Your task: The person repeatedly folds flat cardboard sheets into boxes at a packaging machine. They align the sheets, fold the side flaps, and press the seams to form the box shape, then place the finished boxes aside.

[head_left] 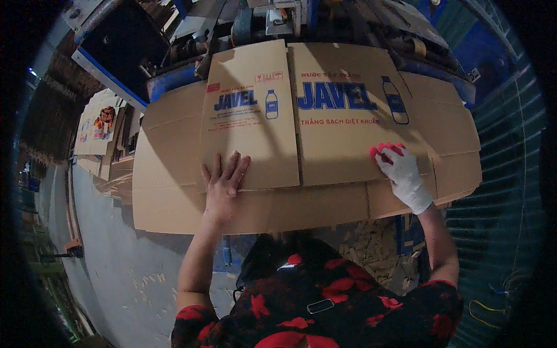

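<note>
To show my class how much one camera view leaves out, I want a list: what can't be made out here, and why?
All in the head view:
- Palm of the left hand: hidden by the hand's own back.
- Palm of the right hand: hidden by its gloved back.
- Middle of the lower cardboard: covered by the printed cardboard.
- Far end of the machine: cut off by the top edge.

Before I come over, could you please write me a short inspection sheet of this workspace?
Surface: plain cardboard, beside a blue-framed machine.
Job's things: printed cardboard with blue and red print, lying on the plain cardboard.
Clutter: scraps on the floor.
Hands: bare left hand, fingers spread, and gloved right hand, both on cardboard.
Cables: yellow loop at lower right, possibly cord.
Surroundings: cardboard pile left, ribbed green wall right.
</note>
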A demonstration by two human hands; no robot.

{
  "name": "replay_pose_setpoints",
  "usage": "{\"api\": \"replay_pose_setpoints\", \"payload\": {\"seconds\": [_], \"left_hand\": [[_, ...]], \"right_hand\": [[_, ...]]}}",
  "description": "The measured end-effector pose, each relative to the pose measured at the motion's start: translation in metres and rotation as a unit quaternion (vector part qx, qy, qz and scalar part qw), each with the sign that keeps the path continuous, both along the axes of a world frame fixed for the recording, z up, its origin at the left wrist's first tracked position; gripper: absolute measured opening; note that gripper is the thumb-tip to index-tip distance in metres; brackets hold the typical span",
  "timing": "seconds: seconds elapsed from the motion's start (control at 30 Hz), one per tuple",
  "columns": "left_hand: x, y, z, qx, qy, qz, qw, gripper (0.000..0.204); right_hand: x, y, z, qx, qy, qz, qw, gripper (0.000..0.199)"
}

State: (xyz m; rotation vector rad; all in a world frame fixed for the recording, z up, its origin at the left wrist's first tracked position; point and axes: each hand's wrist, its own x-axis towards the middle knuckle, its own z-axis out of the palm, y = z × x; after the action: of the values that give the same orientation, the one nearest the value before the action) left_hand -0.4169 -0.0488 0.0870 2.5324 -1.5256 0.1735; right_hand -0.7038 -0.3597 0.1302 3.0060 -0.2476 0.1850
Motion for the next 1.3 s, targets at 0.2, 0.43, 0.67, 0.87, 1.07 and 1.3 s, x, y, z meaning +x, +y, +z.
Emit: {"api": "replay_pose_setpoints", "payload": {"seconds": [0.2,0.43,0.67,0.87,1.07,1.3], "left_hand": [[0.017,0.010,0.012,-0.217,0.133,0.024,0.967,0.050],[0.021,0.010,0.020,-0.223,0.176,0.029,0.958,0.055],[0.022,0.012,0.028,-0.249,0.207,0.021,0.946,0.060],[0.014,0.011,0.027,-0.257,0.230,0.031,0.938,0.056],[0.013,0.008,0.015,-0.248,0.208,0.030,0.946,0.054],[0.015,0.006,0.010,-0.209,0.149,-0.001,0.967,0.062]], "right_hand": [[0.056,0.030,0.025,0.183,-0.039,0.105,0.977,0.060],[0.182,0.073,0.020,0.034,0.108,0.294,0.949,0.060],[0.185,0.058,-0.001,0.032,0.072,0.395,0.915,0.047],[0.204,0.061,-0.003,0.014,0.066,0.331,0.941,0.028],[0.220,0.086,-0.033,0.608,-0.322,-0.130,0.714,0.017],[0.221,0.036,-0.073,0.933,-0.339,0.065,0.107,0.013]]}}
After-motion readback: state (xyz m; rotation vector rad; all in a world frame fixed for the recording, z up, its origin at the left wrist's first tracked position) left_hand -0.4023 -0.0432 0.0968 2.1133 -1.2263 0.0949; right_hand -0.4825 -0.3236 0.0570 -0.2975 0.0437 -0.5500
